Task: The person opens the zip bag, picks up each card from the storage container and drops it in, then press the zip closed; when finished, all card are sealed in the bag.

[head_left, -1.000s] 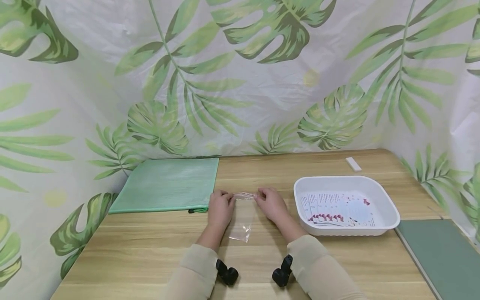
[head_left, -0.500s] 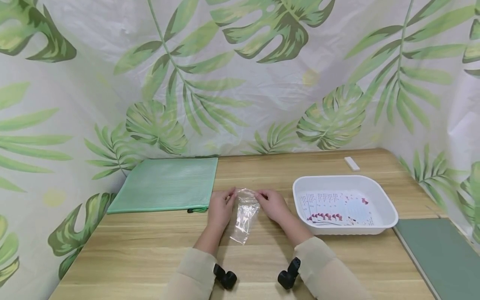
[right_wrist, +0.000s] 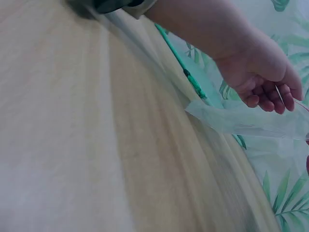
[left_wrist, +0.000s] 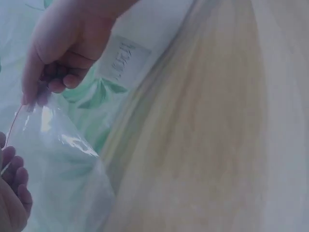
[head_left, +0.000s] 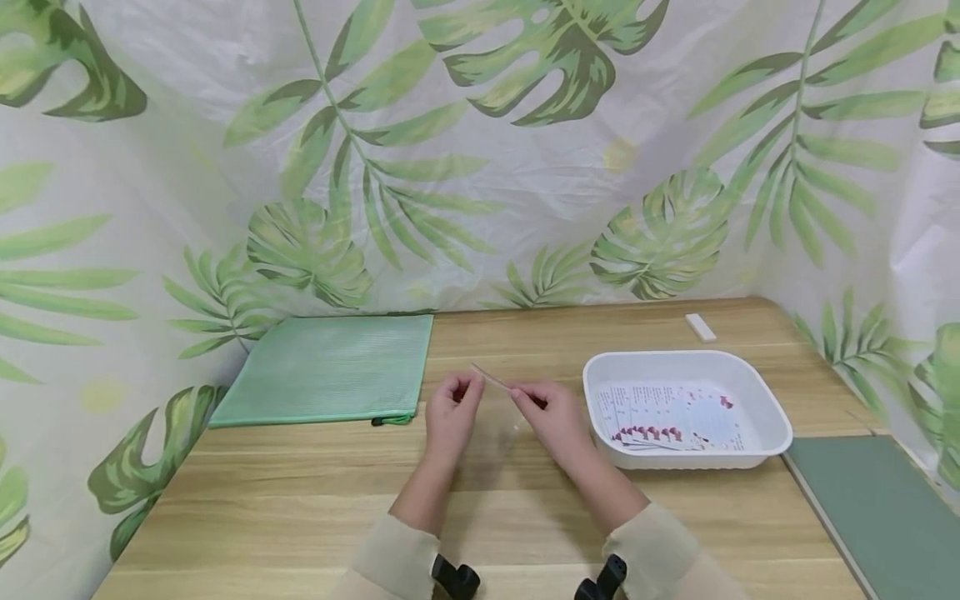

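Left grip (head_left: 452, 417): clamped on one end of the top edge of a clear zip bag (left_wrist: 72, 145), thumb and fingertips pinched.
Right grip (head_left: 552, 418): clamped the same way on the other end of that edge, with just a short stretch of plastic between them.
Zip bag: between the two hands, above the worktop (head_left: 300, 508), its top edge slanting and its body trailing below (so see-through from the head view that it nearly vanishes).
Red seal line: thin, running along the top edge between the fingers; whether the mouth is parted, I cannot tell.
Just changed: a second ago the bag looked flat on the wood; now it looks raised, top edge on, and the fingertips have come a little closer together.
What that means: the work has moved into the air, I'd judge, and the film now depends on those two pinches.
White tray (head_left: 690, 460): beside the right forearm, printed cards (head_left: 675, 417) overlapping inside, none in either hand.
Green mesh pouch (head_left: 330, 367): lying flat beyond the left hand, apart from it.
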Tool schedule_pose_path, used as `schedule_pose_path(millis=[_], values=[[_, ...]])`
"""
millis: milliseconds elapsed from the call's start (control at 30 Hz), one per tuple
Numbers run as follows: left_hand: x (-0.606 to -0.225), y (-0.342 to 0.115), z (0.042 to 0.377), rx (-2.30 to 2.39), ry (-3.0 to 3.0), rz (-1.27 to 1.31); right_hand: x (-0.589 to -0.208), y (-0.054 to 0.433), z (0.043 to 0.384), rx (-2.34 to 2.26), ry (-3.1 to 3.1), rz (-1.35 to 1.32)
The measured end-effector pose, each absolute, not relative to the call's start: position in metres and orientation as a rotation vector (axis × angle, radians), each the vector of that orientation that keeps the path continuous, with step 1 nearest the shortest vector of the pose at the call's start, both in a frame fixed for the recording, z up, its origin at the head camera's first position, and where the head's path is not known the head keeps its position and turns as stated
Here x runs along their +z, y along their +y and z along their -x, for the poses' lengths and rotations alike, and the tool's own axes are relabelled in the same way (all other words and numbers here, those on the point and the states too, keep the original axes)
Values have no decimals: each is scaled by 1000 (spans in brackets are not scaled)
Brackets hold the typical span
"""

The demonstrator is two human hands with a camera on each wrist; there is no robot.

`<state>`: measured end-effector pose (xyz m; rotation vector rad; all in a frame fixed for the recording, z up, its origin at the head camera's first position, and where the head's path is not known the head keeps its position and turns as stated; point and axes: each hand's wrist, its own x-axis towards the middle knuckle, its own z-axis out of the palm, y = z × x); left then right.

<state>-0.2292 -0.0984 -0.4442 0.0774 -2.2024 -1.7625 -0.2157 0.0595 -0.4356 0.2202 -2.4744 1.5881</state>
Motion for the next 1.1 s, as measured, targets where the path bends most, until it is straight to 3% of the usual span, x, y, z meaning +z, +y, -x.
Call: schedule_pose_path(millis=[433, 867, 1100], values=[[-422, -93, 222, -1927, -2326, -222, -438, 66, 193, 1214, -2395, -499], [-416, -86, 219, -2113, -2193, -295, -441, 61, 188, 1202, -2417, -413], [-417, -83, 219, -2132, -2153, -232, -439, 58, 191, 1662, -2429, -152]])
